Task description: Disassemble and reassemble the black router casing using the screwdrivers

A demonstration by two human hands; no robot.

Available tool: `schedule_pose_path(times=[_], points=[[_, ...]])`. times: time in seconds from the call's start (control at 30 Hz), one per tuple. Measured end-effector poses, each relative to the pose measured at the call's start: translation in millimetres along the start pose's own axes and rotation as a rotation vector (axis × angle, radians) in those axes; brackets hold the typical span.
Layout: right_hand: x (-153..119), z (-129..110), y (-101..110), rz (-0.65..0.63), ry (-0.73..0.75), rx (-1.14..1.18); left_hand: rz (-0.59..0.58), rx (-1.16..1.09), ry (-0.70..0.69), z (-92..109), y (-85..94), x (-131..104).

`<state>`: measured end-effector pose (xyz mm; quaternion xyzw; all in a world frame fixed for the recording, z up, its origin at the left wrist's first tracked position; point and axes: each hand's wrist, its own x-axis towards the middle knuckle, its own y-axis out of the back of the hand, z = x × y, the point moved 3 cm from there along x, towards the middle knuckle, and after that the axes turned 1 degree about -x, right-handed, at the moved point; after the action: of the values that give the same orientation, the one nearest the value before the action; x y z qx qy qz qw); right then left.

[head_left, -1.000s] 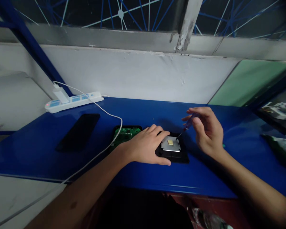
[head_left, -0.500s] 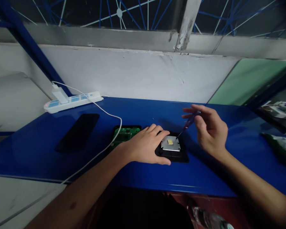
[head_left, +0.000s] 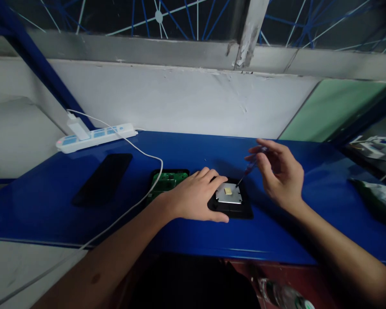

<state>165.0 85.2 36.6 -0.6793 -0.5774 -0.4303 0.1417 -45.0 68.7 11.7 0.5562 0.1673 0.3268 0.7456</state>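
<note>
My right hand [head_left: 281, 178] pinches a thin screwdriver [head_left: 250, 166] with a see-through purplish handle. It slants down to the left, its tip at the upper right corner of a silver metal plate [head_left: 221, 197]. This plate, with a small yellowish pad [head_left: 228, 191] on it, sits in a flat black casing [head_left: 244, 211] on the table. Across the casing's left part lies my left hand [head_left: 201, 193], fingers spread, gripping it between thumb and index finger. To the left, partly under that wrist, is a black shell with a green circuit board [head_left: 169, 180].
A white cable [head_left: 141, 152] runs from a charger in the power strip [head_left: 99, 139] across the blue table [head_left: 186, 148], over the circuit board. A dark phone-like slab [head_left: 104, 178] lies at left. A dark green and silvery packet [head_left: 376, 199] is at the right edge. Below stands a clear bottle [head_left: 281, 294].
The whole view has shifted slightly. The screwdriver's handle looks blurred in my right fingers, while its tip stays at the plate's corner. My left hand keeps its place on the casing.
</note>
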Motion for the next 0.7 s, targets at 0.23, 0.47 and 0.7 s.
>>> schedule_pose_path(times=[0.23, 0.47, 0.7], points=[[-1.7, 3.3, -2.1, -0.047, -0.003, 0.041, -0.002, -0.008, 0.000, -1.0, -1.7, 0.9], [0.0, 6.9, -1.1, 0.034, 0.009, -0.008, 0.006, -0.003, -0.006, -0.8, -0.6, -0.7], [0.6, 7.8, 0.9, 0.112, 0.022, 0.000, 0.008, 0.010, -0.042, 1.3, 3.2, -1.7]])
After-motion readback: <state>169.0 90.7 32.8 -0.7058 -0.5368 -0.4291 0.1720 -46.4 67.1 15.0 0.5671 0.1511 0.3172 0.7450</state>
